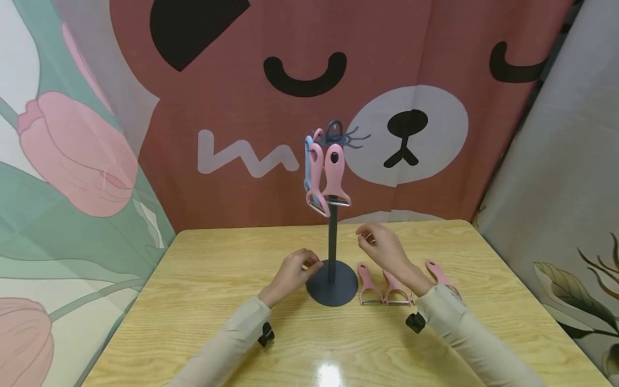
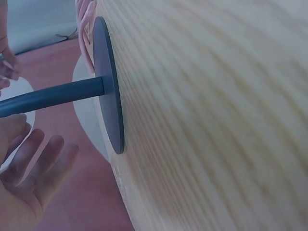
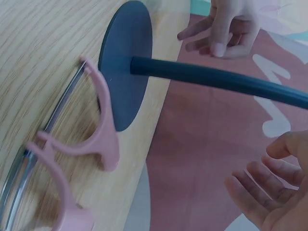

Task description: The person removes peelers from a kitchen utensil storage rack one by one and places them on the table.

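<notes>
A dark rack with a round base and an upright pole stands on the table. From its top hooks hang several Y-shaped peelers, among them a front pink peeler, another pink peeler and a blue peeler partly hidden behind. My left hand is beside the pole on the left, fingers loosely bent, holding nothing. To the right of the pole, my right hand hovers above the table, fingers relaxed. In the right wrist view this right hand is bare.
Right of the base lie several pink peelers, including a near one, a middle one partly behind my right forearm, and a farther one. The wooden table ends at a printed curtain.
</notes>
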`<state>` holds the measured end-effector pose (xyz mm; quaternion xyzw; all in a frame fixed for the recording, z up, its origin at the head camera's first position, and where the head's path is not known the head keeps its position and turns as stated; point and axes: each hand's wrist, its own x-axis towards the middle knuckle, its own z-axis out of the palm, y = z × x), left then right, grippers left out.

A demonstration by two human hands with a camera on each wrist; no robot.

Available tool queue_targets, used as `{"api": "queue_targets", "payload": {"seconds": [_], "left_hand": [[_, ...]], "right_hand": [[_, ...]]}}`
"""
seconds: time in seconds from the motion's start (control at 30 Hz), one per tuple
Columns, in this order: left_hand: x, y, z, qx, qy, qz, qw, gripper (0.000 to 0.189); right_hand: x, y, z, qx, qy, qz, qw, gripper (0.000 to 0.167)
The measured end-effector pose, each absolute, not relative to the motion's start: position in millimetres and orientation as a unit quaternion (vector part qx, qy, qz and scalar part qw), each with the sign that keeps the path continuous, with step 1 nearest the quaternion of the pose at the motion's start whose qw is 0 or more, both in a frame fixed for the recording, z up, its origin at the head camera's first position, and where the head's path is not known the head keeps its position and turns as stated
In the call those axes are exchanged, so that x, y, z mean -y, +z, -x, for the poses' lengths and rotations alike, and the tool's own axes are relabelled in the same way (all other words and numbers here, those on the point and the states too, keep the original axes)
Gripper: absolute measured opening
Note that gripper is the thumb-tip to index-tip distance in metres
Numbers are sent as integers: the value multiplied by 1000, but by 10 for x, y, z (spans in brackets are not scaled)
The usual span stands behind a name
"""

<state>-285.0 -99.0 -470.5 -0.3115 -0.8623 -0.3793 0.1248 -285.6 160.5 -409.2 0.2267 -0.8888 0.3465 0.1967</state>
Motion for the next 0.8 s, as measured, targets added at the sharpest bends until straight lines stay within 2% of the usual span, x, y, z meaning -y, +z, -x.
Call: {"api": "queue_targets", "payload": {"seconds": [0.23,0.6,0.8], "left_hand": [[999,-4749,2868,864,-385,306,109,4],[991,-4744,2884,859,-396,305,111,7],[992,-4733,2886,860,-391,307,118,7]], "right_hand": [[-1464,-4064,2809,870,383,-258,172,19],[-1309,-4058,2737,859,407,-285,120,43],[-1222,-4096,2737,843,432,-294,124,43]]}}
